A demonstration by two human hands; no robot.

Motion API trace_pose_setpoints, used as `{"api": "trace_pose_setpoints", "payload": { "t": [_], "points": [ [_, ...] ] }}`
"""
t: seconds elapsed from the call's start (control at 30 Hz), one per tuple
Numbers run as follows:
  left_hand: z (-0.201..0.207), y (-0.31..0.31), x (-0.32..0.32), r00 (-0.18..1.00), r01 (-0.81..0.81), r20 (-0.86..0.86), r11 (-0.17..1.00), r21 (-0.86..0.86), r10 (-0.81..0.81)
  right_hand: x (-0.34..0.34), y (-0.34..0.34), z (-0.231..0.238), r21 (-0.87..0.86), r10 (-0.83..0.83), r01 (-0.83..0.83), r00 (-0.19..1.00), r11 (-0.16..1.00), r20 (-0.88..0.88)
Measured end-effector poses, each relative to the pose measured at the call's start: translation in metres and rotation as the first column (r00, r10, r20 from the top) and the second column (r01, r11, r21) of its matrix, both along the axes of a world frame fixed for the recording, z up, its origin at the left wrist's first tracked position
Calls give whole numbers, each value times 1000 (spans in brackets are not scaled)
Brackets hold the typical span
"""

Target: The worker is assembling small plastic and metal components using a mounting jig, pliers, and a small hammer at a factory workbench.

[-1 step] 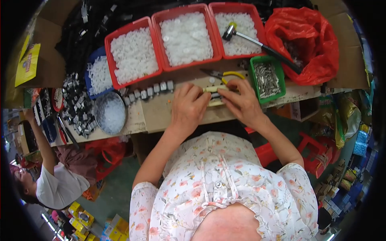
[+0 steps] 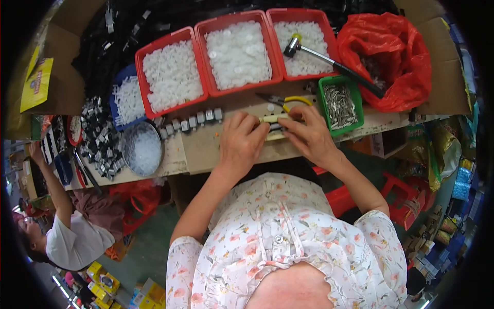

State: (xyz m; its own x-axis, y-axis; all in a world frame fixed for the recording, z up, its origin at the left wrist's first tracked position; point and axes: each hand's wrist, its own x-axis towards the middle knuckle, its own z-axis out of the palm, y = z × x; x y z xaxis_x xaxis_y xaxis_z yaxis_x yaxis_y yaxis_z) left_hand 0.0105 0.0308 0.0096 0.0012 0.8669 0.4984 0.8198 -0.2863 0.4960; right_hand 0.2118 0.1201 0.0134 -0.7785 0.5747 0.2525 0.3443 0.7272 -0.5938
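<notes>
My left hand is closed, its fingertips bent together at a pale yellow block on the bench. Facing it, my right hand is closed too, thumb and forefinger pinched at the same spot. Between the fingertips shows a small grey and dark piece, mostly covered by my fingers; I cannot make out its kind. Just beyond my hands lie pliers with yellow handles and a small white disc. To the left runs a row of small grey-and-black parts.
Red trays of white plastic pieces line the back. A hammer rests across the right tray beside a red bag. A green bin holds metal pins. At left are a metal bowl and a co-worker.
The bench and trays sit slightly lower in the picture. My hands stay at the same spot, fingers still closed.
</notes>
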Motion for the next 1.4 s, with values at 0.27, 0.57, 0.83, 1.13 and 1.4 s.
{"api": "trace_pose_setpoints", "payload": {
  "t": [0.27, 0.57, 0.83, 1.13, 1.4],
  "points": [
    [2, -7, 2, 1000, -16, 25, 1000, -23, 16, -35, 113, 64, 289, -13, 30, 998, 957, -63],
    [0, -4, 0, 999, -20, 40, 996, -82, 24, -136, 275, 42, 665, -69, 2, 995, 747, 74],
    [5, -10, -4, 994, -21, 103, 999, -32, 25, -133, 282, 60, 775, -161, -131, 944, 618, 288],
    [16, -26, -37, 974, -179, 147, 983, 37, 171, -58, 138, 86, 515, 148, -163, 986, 842, 71],
    [15, -39, -55, 922, -326, 224, 945, 13, 315, -33, 24, 37, 143, 214, -244, 957, 959, 198]
  ]
}}
